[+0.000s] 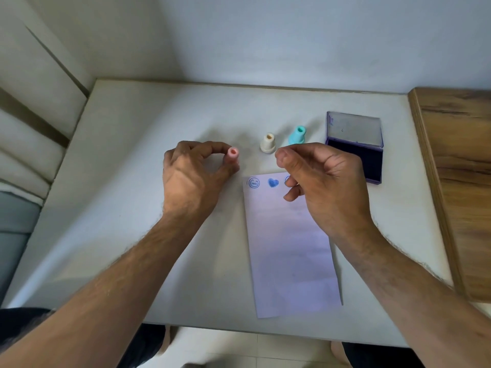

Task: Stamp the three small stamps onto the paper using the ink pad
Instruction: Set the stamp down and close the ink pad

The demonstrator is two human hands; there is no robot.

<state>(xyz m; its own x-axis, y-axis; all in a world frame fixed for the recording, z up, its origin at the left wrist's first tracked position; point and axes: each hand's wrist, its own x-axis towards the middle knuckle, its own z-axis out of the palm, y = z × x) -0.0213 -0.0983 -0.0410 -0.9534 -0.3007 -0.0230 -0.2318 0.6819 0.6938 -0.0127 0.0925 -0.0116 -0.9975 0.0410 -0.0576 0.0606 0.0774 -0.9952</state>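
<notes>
My left hand (195,176) pinches a small pink stamp (233,153) between thumb and fingertips, left of the paper's top edge. A cream stamp (268,142) and a teal stamp (297,135) stand upright on the table behind the paper. The white paper (291,251) lies lengthwise before me; along its top edge are a blue round face print (253,183), a blue heart print (273,183) and a third print partly hidden by my right hand (322,181). That hand hovers over the paper's top right corner, fingers curled, holding nothing. The purple ink pad (354,147) sits open to the right.
The pale table (132,208) meets a wall at the back. A wooden board (457,181) borders the table on the right. A cushioned seat lies to the left. My knees and the floor show below the table's front edge.
</notes>
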